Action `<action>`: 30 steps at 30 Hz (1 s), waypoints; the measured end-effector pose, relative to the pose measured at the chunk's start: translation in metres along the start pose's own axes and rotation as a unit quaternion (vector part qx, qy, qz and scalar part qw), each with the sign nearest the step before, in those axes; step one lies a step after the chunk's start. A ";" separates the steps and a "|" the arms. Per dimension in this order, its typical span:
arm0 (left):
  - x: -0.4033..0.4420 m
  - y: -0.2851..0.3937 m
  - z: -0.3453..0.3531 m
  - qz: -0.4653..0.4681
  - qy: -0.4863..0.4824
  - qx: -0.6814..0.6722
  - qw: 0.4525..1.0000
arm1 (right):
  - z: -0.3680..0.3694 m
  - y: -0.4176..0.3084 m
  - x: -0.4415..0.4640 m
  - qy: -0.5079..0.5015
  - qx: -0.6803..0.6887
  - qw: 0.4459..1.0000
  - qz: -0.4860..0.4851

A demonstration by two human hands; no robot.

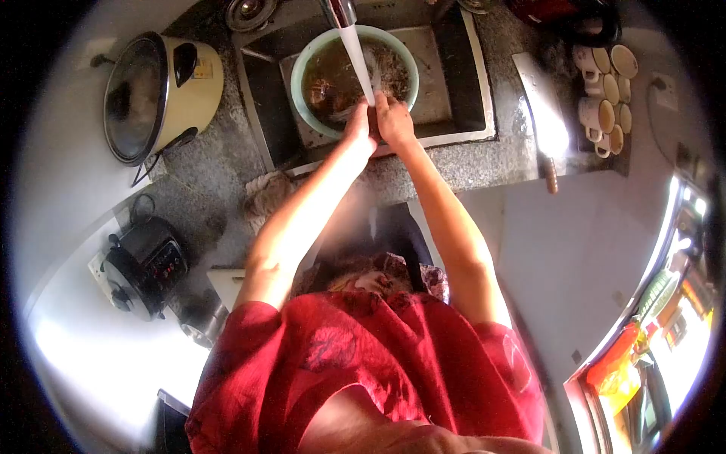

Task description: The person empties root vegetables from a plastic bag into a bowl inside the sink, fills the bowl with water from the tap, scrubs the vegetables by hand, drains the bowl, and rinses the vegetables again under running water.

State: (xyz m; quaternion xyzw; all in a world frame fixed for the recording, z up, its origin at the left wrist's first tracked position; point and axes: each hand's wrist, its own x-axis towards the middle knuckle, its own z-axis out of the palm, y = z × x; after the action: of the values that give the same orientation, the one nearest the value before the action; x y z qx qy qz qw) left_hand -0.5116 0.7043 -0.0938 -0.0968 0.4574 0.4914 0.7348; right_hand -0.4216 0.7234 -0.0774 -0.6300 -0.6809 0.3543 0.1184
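A pale green basin point(301, 100) sits in the metal sink point(454, 72), holding water and dark brown matter that I cannot make out. Water pours from the faucet point(338, 12) down to my hands at the basin's near rim. My left hand point(361, 127) and my right hand point(394, 121) are close together under the stream, fingers bent inward. Something small and dark shows between the palms, too hidden to name.
A cream slow cooker point(193, 91) with a glass lid stands left of the sink. On the right are a cleaver point(546, 113) and several cups point(605, 113). A crumpled cloth point(267, 195) lies at the counter edge; a black cooker point(147, 265) stands lower left.
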 end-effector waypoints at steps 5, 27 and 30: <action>0.011 -0.012 0.006 0.022 0.061 0.000 0.998 | 0.003 0.018 0.021 -0.128 -0.055 0.989 0.045; -0.046 0.053 -0.020 0.025 -0.031 -0.042 0.998 | -0.123 -0.138 0.148 0.007 0.050 0.976 -0.211; -0.055 0.058 -0.022 0.065 -0.089 -0.026 0.994 | -0.115 -0.155 0.160 -0.056 0.003 0.983 -0.173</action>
State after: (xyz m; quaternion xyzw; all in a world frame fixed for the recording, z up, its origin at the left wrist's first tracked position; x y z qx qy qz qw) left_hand -0.5764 0.6855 -0.0466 -0.0418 0.3829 0.5562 0.7364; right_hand -0.5002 0.9190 0.0583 -0.4811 -0.7843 0.3653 0.1413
